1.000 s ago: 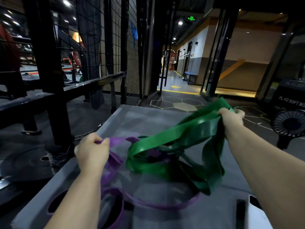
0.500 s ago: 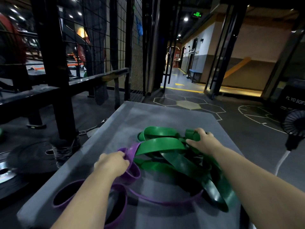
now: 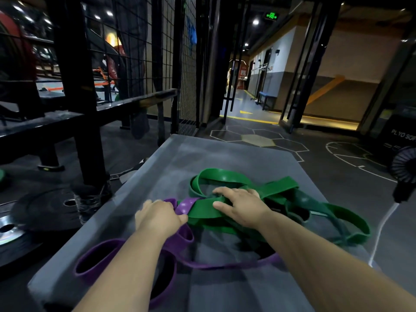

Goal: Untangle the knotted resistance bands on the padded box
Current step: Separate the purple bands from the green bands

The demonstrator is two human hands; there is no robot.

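Head view: knotted bands (image 3: pixel 202 212) atop padded box (image 3: pixel 202 156)

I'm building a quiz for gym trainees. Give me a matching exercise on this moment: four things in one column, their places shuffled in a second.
1 green resistance band
2 purple resistance band
3 weight plate
4 fan

A on the floor, left of the padded box
B at the far right edge of view
C under the right hand
D gripped by the left hand

Pairs: 1-C; 2-D; 3-A; 4-B

One purple band (image 3: pixel 177 242), at least one green band (image 3: pixel 279 188), one padded box (image 3: pixel 202 154), two weight plates (image 3: pixel 45 210), one fan (image 3: pixel 405 163).
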